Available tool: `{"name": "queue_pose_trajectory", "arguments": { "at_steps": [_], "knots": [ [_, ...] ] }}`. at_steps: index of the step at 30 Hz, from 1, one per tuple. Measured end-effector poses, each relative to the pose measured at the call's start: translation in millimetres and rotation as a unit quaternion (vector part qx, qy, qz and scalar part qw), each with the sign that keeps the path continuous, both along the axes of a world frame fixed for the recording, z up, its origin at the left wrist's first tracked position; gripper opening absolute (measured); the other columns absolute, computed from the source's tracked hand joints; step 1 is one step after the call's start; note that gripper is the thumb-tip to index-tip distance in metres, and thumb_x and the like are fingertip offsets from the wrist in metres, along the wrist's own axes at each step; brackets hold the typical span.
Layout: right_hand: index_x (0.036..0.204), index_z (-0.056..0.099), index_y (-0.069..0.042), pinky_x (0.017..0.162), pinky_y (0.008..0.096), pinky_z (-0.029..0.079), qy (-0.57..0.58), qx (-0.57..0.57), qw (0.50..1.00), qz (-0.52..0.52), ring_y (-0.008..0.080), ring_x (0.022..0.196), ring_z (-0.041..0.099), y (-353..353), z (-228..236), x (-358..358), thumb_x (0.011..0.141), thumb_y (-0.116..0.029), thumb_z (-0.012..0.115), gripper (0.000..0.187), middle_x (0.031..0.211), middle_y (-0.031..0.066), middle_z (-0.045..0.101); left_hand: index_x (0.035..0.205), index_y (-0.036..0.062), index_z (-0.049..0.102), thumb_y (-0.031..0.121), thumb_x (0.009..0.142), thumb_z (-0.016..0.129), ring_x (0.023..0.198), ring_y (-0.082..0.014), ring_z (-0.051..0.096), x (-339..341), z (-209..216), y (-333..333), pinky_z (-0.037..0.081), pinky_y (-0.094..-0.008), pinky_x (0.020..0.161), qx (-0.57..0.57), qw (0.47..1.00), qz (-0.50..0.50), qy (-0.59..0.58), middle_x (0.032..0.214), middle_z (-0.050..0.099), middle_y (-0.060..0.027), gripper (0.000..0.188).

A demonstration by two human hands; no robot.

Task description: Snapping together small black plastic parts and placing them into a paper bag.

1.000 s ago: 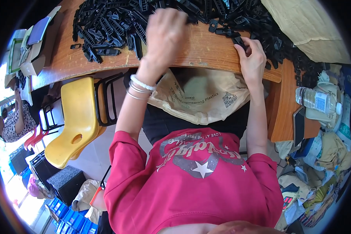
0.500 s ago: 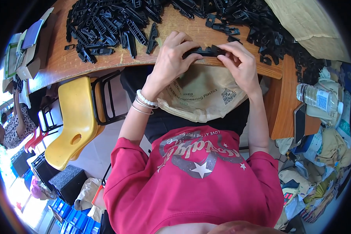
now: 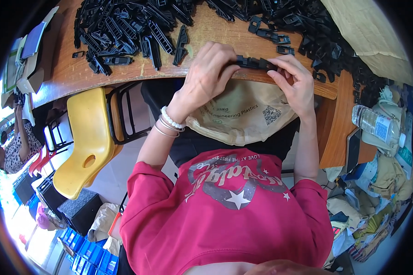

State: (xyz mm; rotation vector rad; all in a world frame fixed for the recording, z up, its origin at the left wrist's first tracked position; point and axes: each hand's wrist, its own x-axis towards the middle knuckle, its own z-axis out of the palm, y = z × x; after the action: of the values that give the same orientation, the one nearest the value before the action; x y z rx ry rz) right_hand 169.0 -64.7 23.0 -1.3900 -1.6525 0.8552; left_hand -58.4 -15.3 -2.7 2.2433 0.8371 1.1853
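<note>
While I look down through the head camera, a black plastic part [image 3: 251,63] is stretched level between the two hands, just above the near edge of the wooden surface [image 3: 243,36]. I see the left hand [image 3: 209,69] curled narrow around its left end, most of that end hidden by the fingers. The right hand [image 3: 297,82] pinches the right end between thumb and fingertips; I cannot tell whether they hold one piece or two fitted together.

Beyond the hands, to the far left, I have a heap of long, ladder-like black parts [image 3: 126,30], with one slim part [image 3: 181,45] lying apart near the left hand. To the far right is a pile of smaller black pieces [image 3: 319,48], and a brown paper sheet [image 3: 371,36] beside it.

Below the hands, on the near side, a paper bag [image 3: 236,124] gapes open over the lap. Farther out I see a yellow chair [image 3: 91,142] to the left, a cardboard box [image 3: 34,75] on the surface's left end, and a phone [image 3: 353,149] and a clear bottle [image 3: 374,123] to the right.
</note>
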Motion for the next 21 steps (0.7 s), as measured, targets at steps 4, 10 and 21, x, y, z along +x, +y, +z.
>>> {"name": "queue_pose_trajectory", "arguments": {
  "at_steps": [4, 10, 21],
  "knots": [
    [0.108, 0.068, 0.003, 0.063, 0.0206, 0.038, -0.015, -0.01, 1.0, -0.002, 0.0075, 0.072, 0.045, -4.5, -1.6, 3.5, 0.083, 0.001, 0.069, 0.024, 0.098, 0.003, 0.06, 0.096, -0.0005, 0.065, -0.002, 0.074, 0.072, 0.087, -0.0317, 0.056, 0.2, 9.0, 2.0, 0.048, -0.0382, 0.076, -0.075, 0.997, 0.015, 0.021, 0.095, 0.061, -0.012, 0.024],
    [0.107, 0.068, 0.003, 0.063, 0.0208, 0.038, 0.019, 0.005, 1.0, -0.014, 0.0076, 0.072, 0.045, -1.8, -8.9, 0.7, 0.082, 0.002, 0.071, 0.025, 0.098, 0.0035, 0.06, 0.096, -0.0015, 0.068, -0.002, 0.072, 0.073, 0.086, -0.0301, 0.057, -5.5, 6.6, 5.9, 0.049, -0.0367, 0.075, -0.098, 0.995, -0.004, 0.022, 0.093, 0.063, -0.0114, 0.024],
    [0.103, 0.069, 0.003, 0.069, 0.0273, 0.047, 0.015, 0.064, 0.998, -0.001, 0.0176, 0.08, 0.059, 6.4, -12.7, -13.2, 0.08, 0.002, 0.072, 0.024, 0.091, 0.0072, 0.061, 0.096, -0.0021, 0.069, -0.002, 0.072, 0.073, 0.086, -0.029, 0.059, -5.0, 6.8, 4.8, 0.05, -0.0358, 0.074, -0.099, 0.995, 0.001, 0.013, 0.092, 0.065, -0.0116, 0.024]
  ]
}}
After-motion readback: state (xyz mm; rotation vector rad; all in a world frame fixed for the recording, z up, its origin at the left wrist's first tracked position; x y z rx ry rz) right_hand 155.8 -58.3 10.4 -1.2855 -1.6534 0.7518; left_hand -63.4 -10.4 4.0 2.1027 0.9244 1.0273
